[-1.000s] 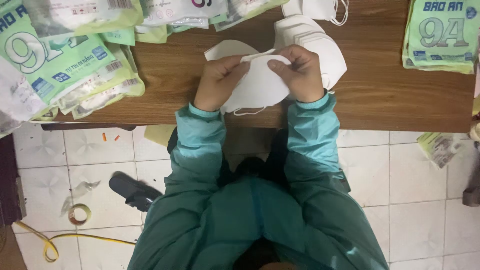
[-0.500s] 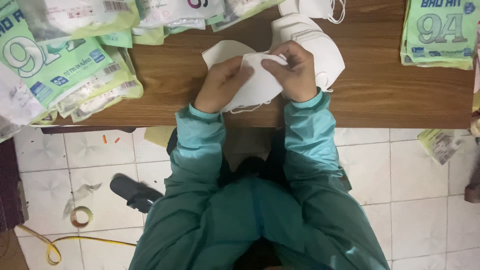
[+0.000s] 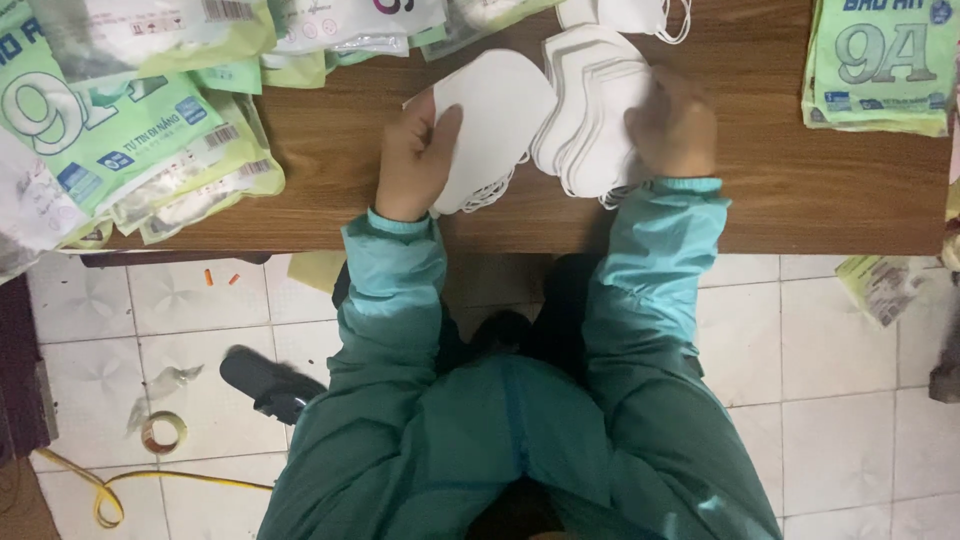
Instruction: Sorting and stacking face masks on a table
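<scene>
A folded white face mask (image 3: 490, 125) sits in the left hand (image 3: 415, 155), held flat just above the wooden table (image 3: 780, 200) at about 11 o'clock from the person's chest. The thumb lies across the mask's near face and the fingers are curled behind it, so the hand is grasping the mask firmly; thin ear loops dangle from its lower edge toward 6 o'clock.

Just beside it, toward 3 o'clock, lies a fanned stack of white masks (image 3: 590, 110), its left edge touching or nearly touching the held mask. The right hand (image 3: 675, 125) rests on the stack's right side, blurred; its fingers are bent over the top masks, but whether they pinch 1 or only press on the pile I cannot tell.

Both arms wear teal jacket sleeves (image 3: 395, 290) with lighter cuffs.

Farther out, at 9 to 10 o'clock on the table, green and white packets (image 3: 110, 130) are heaped and overlap the table's left edge. At 2 o'clock a neater pile of the same green packets (image 3: 880, 65) lies well apart from the hands. More loose white masks (image 3: 640, 15) show at 12 o'clock by the far edge.

Below the table, on the pale tiled floor (image 3: 860, 400), a roll of tape (image 3: 163, 432) and a yellow cord (image 3: 150, 482) lie at 8 o'clock, near a dark sandal (image 3: 270, 385).
</scene>
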